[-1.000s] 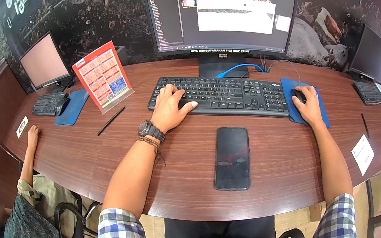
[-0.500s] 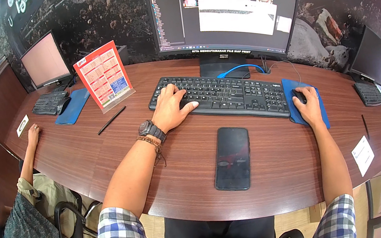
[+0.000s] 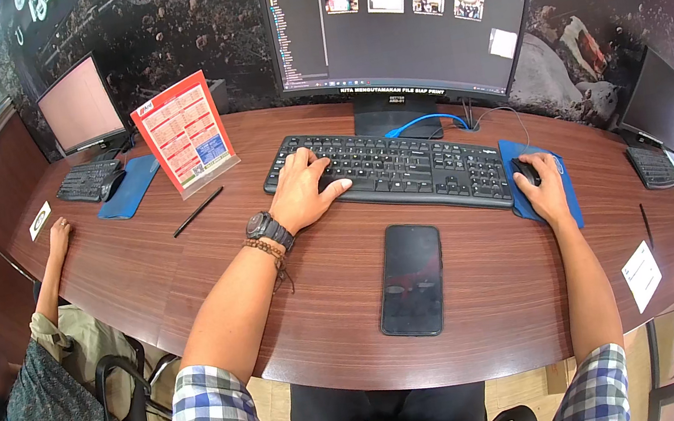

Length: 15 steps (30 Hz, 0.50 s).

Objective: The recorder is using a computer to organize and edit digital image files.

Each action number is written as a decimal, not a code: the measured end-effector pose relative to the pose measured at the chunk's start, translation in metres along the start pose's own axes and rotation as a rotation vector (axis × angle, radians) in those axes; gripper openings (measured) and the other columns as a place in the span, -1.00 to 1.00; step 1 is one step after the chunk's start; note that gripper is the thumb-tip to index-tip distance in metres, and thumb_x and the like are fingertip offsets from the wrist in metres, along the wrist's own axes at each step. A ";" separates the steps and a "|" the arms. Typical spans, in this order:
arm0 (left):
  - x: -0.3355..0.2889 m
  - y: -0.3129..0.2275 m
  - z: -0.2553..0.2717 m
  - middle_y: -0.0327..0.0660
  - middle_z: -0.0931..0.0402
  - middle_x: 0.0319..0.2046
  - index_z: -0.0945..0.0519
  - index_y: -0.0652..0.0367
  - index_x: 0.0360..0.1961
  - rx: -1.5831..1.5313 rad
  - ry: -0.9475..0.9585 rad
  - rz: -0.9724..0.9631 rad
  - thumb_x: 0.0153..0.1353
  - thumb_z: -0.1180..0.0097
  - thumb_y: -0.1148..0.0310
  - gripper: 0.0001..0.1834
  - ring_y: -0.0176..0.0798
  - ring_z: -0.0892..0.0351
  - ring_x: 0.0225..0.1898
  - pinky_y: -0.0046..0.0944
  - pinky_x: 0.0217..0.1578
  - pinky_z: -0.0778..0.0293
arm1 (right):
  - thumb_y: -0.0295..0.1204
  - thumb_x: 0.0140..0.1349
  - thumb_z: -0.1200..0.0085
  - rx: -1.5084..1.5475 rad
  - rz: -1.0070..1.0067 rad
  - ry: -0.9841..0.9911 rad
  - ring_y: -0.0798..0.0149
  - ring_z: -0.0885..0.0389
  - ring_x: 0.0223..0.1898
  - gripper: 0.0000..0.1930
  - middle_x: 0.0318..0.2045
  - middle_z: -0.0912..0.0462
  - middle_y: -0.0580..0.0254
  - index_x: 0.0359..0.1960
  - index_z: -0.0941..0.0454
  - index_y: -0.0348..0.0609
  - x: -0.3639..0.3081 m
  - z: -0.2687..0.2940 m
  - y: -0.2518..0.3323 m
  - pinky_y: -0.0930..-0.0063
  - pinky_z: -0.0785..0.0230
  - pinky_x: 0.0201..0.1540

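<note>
My left hand (image 3: 302, 191) rests on the left end of a black keyboard (image 3: 396, 167), its fingers bent over the keys and the thumb spread toward the lower row. It holds nothing. A black computer mouse (image 3: 528, 172) sits under my right hand (image 3: 547, 191), whose fingers lie around it on a blue mouse pad (image 3: 569, 205). Behind the keyboard stands a curved monitor (image 3: 407, 41) with a dark file window and several small pictures on it. On the desk between my forearms lies a dark smartphone (image 3: 411, 281), screen up.
A red and white sign (image 3: 186, 136) stands left of the keyboard, with a black pen (image 3: 198, 212) before it. Another person's hand (image 3: 59, 237) rests at the desk's left edge. Paper cards (image 3: 643, 277) lie at right and left. Further monitors (image 3: 80, 106) flank mine.
On the monitor, the large white overlapping panel has gone, and the small pictures now show in full. Both my hands have stayed almost in place.
</note>
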<state>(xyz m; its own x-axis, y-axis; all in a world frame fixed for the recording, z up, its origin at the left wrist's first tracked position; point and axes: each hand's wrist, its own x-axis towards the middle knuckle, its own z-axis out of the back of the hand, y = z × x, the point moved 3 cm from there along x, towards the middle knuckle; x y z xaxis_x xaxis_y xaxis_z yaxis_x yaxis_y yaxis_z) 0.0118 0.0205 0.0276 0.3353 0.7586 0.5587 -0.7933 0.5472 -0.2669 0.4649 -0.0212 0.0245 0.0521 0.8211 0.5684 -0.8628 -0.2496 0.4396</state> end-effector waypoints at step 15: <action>0.000 0.001 -0.001 0.02 -0.43 -0.04 -0.63 0.37 0.05 0.002 0.012 0.007 0.24 -0.30 -0.02 -0.38 0.09 -0.44 0.06 -0.02 0.14 -0.39 | -0.43 0.07 -0.23 -0.019 0.020 0.004 -0.06 -0.51 0.09 -0.63 -0.01 -0.51 0.02 -0.04 -0.59 -0.18 0.000 0.000 -0.002 0.19 -0.37 0.17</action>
<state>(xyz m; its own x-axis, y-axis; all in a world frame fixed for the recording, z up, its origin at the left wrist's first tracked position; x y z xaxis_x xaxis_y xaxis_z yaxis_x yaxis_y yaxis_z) 0.0114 0.0214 0.0268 0.3356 0.7670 0.5469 -0.7968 0.5408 -0.2695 0.4669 -0.0210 0.0237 0.0330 0.8179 0.5743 -0.8729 -0.2563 0.4152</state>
